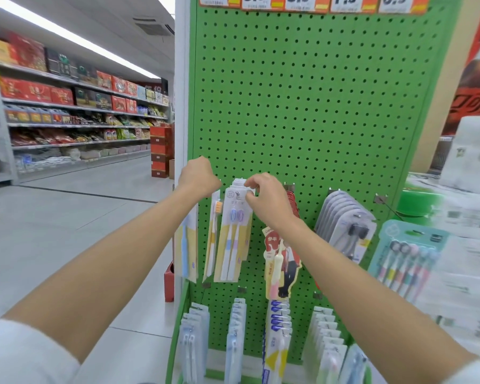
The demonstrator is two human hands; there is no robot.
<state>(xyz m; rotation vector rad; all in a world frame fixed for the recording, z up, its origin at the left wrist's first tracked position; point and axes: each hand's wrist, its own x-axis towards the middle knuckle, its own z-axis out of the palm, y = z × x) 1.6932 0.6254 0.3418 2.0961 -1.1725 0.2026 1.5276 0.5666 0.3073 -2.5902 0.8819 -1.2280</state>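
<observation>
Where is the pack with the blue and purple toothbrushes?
Head view, left of centre: the pack hangs on the pegboard, top pinched by the right hand, right of the left hand.

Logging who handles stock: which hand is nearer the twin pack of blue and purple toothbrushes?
Right. The right hand pinches the top edge of the twin pack; the left hand is curled just up and left of the pack, beside it.

A supermarket: white-and-orange paper price tags (302, 2) are topping a green perforated pegboard (316, 92) holding carded toothbrush packs (233, 234); long grey shelves (81, 108) are carrying red cardboard boxes (25, 90).
</observation>
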